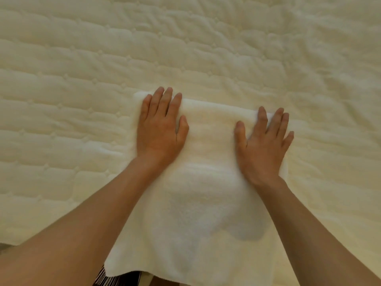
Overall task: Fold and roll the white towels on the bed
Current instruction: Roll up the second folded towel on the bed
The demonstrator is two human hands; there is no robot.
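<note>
**Ana:** Head view, straight down on a white towel [206, 182] laid lengthwise on the quilted bed [82, 69]. Near end hanging over the bed's edge, far end reaching out toward the middle.

**Ben:** Left hand [159, 129] pressed flat on the far left part, fingers stretched out, tips at the far edge. No grip there, just an open palm.

**Ana:** Same on the other side. Right hand [263, 145] flat on the far right part, fingers spread, nothing pinched or held.

**Ben:** Looks folded into a long strip already, judging by the narrow width and the thick, rounded far edge. Hard to count layers from here.

**Ana:** Agreed, folding probably done or close to it. No roll yet, though: no coil visible at either end.

**Ben:** So smoothing or pressing down right now, most likely, with the rolling left to do from one end.

**Ana:** Only one towel in sight, too. Any others, out of frame. Can't judge the full count.

**Ben:** Striped cloth [115, 278] peeking out below the near edge, likely clothing.
</note>
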